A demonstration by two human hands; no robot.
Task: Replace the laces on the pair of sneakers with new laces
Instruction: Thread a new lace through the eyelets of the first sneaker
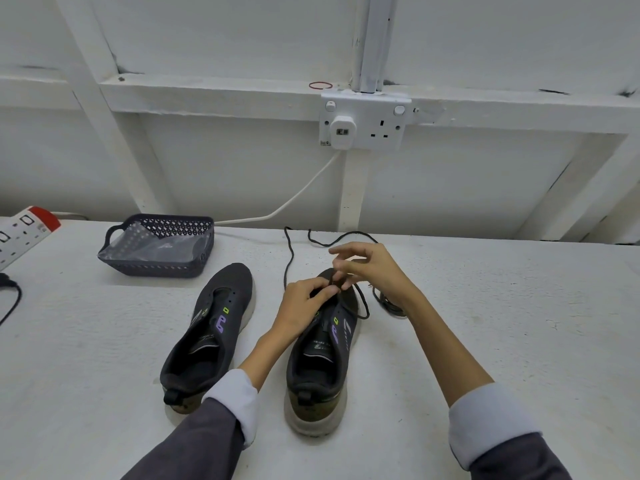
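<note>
Bright, even light — soft shadows, slight overall softness, wide-angle bending at edges.

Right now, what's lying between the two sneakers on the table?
In the head view, only the left forearm crosses the gap between the unlaced sneaker and the sneaker being laced; the rest is bare white table.

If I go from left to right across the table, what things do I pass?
Power strip → basket → unlaced sneaker → sneaker being laced → tangled lace pile.
</note>
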